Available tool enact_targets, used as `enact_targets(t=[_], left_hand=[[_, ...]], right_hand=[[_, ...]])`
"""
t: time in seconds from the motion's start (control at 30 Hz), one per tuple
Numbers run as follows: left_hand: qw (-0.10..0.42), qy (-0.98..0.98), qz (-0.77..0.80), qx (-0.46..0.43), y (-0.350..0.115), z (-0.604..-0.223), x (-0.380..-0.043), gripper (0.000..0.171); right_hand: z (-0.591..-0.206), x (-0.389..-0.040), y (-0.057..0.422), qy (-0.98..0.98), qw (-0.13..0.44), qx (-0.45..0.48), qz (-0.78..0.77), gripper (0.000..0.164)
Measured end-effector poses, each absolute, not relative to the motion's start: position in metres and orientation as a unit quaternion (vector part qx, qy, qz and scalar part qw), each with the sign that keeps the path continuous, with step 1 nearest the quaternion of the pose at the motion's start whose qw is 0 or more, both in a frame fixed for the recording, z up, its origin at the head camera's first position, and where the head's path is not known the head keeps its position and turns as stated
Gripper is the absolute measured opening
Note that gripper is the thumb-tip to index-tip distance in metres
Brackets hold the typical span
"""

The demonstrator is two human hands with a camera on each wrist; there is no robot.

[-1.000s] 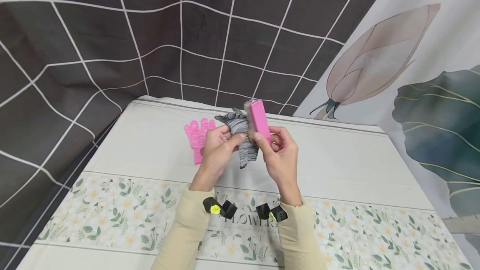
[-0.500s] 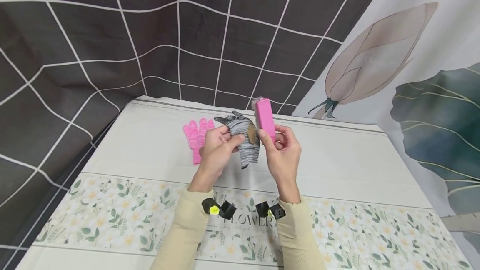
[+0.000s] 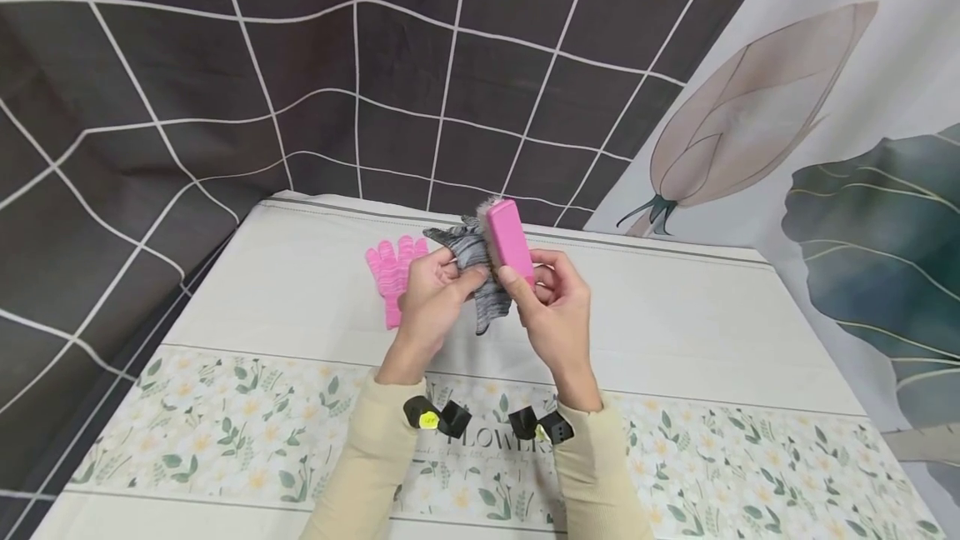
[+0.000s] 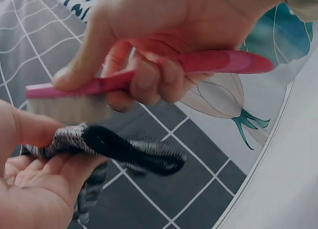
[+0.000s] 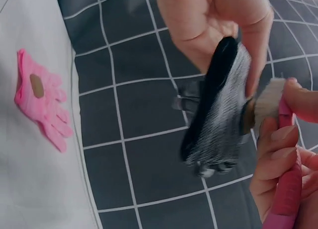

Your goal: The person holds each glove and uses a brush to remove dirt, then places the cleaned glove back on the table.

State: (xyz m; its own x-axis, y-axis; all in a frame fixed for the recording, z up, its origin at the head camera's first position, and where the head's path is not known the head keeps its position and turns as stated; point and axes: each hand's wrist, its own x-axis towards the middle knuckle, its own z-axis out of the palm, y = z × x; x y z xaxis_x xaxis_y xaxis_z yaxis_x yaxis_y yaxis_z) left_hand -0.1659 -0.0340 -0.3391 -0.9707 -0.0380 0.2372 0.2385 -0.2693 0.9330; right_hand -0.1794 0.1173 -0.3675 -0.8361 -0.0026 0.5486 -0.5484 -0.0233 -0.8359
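Note:
My left hand [image 3: 433, 294] pinches a grey-and-black knitted glove [image 3: 492, 305] between thumb and fingers, above the table. In my right hand [image 3: 558, 315] is a pink-handled brush [image 3: 511, 240], its thumb pressing on the back of the head. Pale bristles [image 4: 69, 107] face the glove and lie right at its surface. A brown patch [image 5: 248, 116] on the glove shows beside the bristles in the right wrist view. The glove's dark cuff edge [image 4: 134, 152] hangs loose from my fingers in the left wrist view.
A pink knitted glove [image 3: 392, 277] lies flat on the table left of my hands, with a brown oval patch [image 5: 37, 86]. The white tablecloth [image 3: 675, 315] has a flowered band along the front. A dark checked curtain [image 3: 405, 57] hangs behind.
The brush lifted off to the right half a second ago, showing the glove's brown patch. It is now back left against the glove and covers the patch in the head view.

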Motion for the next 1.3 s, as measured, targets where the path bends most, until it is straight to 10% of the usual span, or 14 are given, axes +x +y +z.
enact_targets(t=[0.7, 1.0, 1.3], left_hand=[[0.084, -0.638, -0.756, -0.125, -0.042, -0.339, -0.165, 0.013], [0.109, -0.647, -0.75, -0.084, -0.04, -0.337, -0.165, 0.032], [0.122, -0.579, -0.796, -0.128, -0.038, -0.447, -0.237, 0.028]], right_hand=[[-0.458, -0.239, 0.149, -0.806, 0.334, 0.103, 0.478, 0.043], [-0.364, -0.182, 0.127, -0.742, 0.305, 0.141, 0.58, 0.033], [-0.383, -0.185, 0.108, -0.746, 0.263, 0.21, 0.575, 0.039]])
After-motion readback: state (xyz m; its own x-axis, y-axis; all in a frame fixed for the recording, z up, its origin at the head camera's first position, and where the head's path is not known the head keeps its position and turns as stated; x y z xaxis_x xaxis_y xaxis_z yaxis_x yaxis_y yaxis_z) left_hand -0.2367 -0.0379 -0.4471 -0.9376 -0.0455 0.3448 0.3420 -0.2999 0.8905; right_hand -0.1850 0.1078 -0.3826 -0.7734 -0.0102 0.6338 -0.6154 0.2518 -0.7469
